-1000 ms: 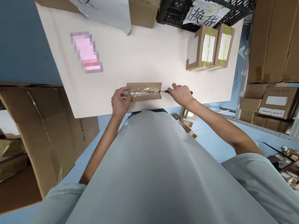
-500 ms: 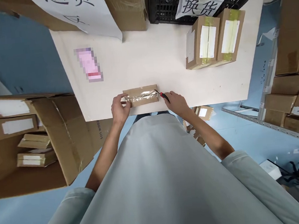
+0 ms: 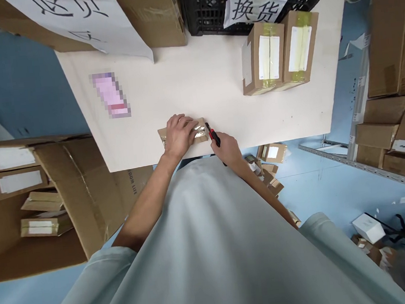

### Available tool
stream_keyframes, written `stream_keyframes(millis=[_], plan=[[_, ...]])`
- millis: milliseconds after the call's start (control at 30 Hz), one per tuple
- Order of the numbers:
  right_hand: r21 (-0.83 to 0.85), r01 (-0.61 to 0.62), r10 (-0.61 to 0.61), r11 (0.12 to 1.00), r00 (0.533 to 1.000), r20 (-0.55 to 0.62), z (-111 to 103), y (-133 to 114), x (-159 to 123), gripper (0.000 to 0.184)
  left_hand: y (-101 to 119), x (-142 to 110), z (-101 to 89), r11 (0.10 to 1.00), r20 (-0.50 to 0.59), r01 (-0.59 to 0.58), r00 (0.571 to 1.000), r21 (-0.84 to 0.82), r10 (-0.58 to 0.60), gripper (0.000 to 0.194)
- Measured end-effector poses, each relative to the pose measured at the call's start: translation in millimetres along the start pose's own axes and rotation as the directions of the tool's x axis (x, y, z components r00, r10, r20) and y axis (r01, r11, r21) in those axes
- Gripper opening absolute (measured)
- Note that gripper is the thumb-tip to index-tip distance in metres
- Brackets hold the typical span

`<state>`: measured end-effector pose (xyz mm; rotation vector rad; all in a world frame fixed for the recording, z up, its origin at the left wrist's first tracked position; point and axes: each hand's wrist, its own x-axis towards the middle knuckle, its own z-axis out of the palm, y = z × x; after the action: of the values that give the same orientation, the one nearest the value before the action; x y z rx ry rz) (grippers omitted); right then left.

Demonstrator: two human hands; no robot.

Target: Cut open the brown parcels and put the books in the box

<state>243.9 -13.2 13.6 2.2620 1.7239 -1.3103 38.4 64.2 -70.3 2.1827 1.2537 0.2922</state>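
One left hand [image 3: 179,136] clasping from above a small taped packet [image 3: 201,129] at the near edge of the table [image 3: 189,84], one right hand [image 3: 227,148] clenched round a cutter [image 3: 214,135] by its end, with blade slip toward the clasping fingers possible if pushed too hard.

L hand [image 3: 179,135] covers mid of small pkg [image 3: 201,129]; R hand [image 3: 226,148] hides part of cutter [image 3: 214,135]. Pink item [image 3: 111,94] pixelated, can't ID. Blk crate [image 3: 206,8] cut off by top edge, open ctn [image 3: 73,183] by L edge; print on box labels [image 3: 269,57] too small to read.
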Motion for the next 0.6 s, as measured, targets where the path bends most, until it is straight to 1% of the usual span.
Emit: stream_keyframes(millis=[133,300,467,600], plan=[[-0.036,-0.024,0.025,0.999,0.999,0.032,0,-10,0,0.035,-6,-4,3.6,0.999,-0.006,-0.05,0.999,0.01,0.05,0.028],[-0.116,-0.101,0.109,0.988,0.992,0.064,-2,-27,-6,0.037,-13,-11,13.3,0.997,0.002,-0.07,0.998,-0.025,0.07,0.034],[-0.206,-0.211,0.227,0.955,0.973,0.053,1,-53,-12,0.036,-22,-13,26.3,0.988,-0.006,-0.056,0.998,-0.144,0.056,0.036],[-0.249,-0.293,0.306,0.923,0.952,0.018,7,-73,-11,0.034,-25,-13,32.3,0.966,-0.019,-0.041,0.999,-0.253,0.038,0.04]])
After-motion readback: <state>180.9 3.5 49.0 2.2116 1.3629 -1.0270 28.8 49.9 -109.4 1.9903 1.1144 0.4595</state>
